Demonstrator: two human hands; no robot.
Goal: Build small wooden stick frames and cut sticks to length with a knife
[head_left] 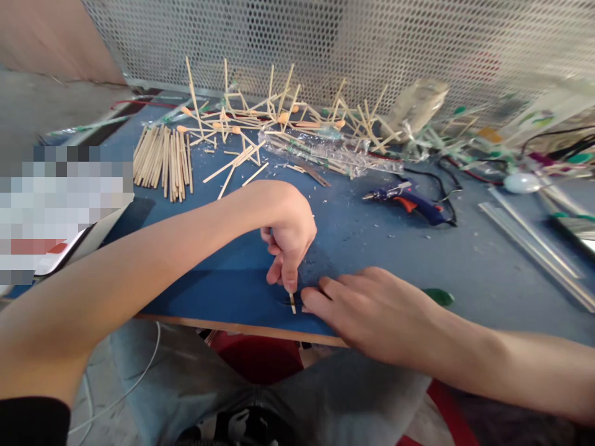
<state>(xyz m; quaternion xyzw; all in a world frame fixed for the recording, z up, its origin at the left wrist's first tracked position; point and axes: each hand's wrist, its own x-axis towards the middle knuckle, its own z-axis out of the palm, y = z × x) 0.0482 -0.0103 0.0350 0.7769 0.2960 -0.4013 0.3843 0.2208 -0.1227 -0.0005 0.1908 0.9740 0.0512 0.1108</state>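
Observation:
My left hand [290, 248] is bent down over the blue table near its front edge, pinching a short thin wooden stick [292, 303] between thumb and fingers. The stick's lower end points toward the front edge. Just to the right, my right hand [357, 303] is closed around a knife with a green handle end [439, 297], which shows beyond the wrist. A thin dark blade appears beside the stick, at its lower part; most of the knife is hidden under the hand. Whether the blade touches the stick I cannot tell.
Many wooden sticks [162, 161] lie bundled at the left. Stick structures with orange joints [283, 118] stand along the perforated metal screen [297, 37]. A blue glue gun [413, 201], clear plastic strips [534, 248], a white bulb [521, 182] and a jar [418, 105] are at the right.

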